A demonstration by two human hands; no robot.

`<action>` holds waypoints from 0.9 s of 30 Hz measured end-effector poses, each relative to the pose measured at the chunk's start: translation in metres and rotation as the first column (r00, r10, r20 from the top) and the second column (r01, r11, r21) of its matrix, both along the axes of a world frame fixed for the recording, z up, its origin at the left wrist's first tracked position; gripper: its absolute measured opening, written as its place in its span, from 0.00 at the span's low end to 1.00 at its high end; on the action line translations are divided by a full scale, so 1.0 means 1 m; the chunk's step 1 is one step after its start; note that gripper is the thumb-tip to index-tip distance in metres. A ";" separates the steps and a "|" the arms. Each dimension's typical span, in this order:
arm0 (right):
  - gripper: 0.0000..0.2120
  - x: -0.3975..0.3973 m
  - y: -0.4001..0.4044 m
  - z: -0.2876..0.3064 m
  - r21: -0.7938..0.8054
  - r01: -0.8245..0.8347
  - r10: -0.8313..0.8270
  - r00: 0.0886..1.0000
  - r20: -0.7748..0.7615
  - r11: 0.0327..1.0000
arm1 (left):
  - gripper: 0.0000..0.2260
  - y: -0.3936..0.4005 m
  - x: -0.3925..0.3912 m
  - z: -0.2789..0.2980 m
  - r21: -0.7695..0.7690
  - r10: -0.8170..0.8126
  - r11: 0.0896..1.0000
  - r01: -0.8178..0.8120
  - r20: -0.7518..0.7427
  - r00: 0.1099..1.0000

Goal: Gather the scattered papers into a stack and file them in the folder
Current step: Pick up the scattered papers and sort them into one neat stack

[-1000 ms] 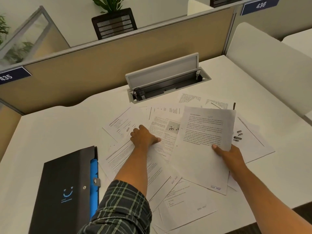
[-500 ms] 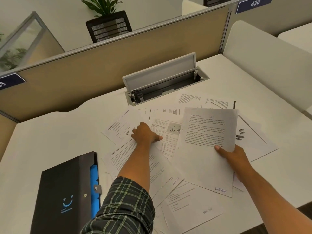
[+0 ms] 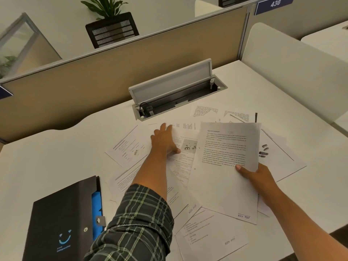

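Note:
Several printed papers point(image 3: 131, 147) lie scattered and overlapping across the middle of the white desk point(image 3: 47, 157). My right hand point(image 3: 258, 178) grips a printed sheet point(image 3: 224, 166) at its right edge, thumb on top, and holds it above the others. My left hand point(image 3: 165, 140) reaches forward with its fingers stretched flat on a sheet near the far side of the pile. A black folder point(image 3: 62, 219) with a blue smile mark and a blue inner edge lies closed at the near left.
An open grey cable box point(image 3: 175, 91) is set into the desk just behind the papers. A tan partition point(image 3: 94, 72) runs along the back and a white divider point(image 3: 293, 72) stands on the right. The desk's near edge runs at the lower right.
My left hand has uncurled and slid farther forward over the papers, its fingers now stretched out. My right hand still holds the same sheet in about the same place.

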State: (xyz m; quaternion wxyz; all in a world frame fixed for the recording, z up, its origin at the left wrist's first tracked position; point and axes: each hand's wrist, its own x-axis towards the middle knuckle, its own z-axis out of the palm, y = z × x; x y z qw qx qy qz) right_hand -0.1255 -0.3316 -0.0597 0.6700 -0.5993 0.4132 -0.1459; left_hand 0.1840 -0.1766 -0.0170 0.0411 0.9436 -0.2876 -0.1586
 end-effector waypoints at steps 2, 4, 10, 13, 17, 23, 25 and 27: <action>0.17 0.000 -0.001 0.000 0.003 -0.007 0.007 1.000 -0.004 1.000 | 0.51 -0.011 0.002 0.003 0.041 -0.140 0.989 0.140 -0.011 0.990; 0.17 -0.001 -0.001 0.000 0.004 -0.014 0.014 1.000 -0.005 1.000 | 0.50 -0.020 0.002 0.004 0.066 -0.184 0.980 0.186 -0.038 0.982; 0.16 -0.001 -0.003 0.003 0.008 -0.038 0.038 0.999 -0.003 0.999 | 0.49 -0.033 0.008 0.006 0.121 -0.252 0.961 0.248 0.013 0.968; 0.16 -0.001 -0.003 0.003 0.008 -0.044 0.044 0.999 -0.007 0.999 | 0.48 -0.036 0.014 0.006 0.151 -0.289 0.948 0.281 0.036 0.957; 0.16 -0.001 -0.003 0.004 0.000 -0.056 0.056 0.998 -0.014 0.998 | 0.47 -0.038 0.020 0.005 0.201 -0.318 0.934 0.296 0.087 0.944; 0.17 -0.001 -0.005 0.008 0.015 -0.075 0.076 0.997 -0.034 0.997 | 0.36 -0.032 0.028 0.010 0.208 -0.280 0.946 0.250 0.131 0.951; 0.18 0.000 -0.006 0.010 0.026 -0.086 0.087 0.995 -0.047 0.996 | 0.23 -0.028 0.032 0.015 0.085 -0.192 0.979 0.185 0.084 0.978; 0.18 0.000 -0.007 0.012 0.030 -0.094 0.096 0.994 -0.059 0.995 | 0.16 -0.021 0.037 0.024 -0.030 -0.100 0.995 0.100 -0.011 0.995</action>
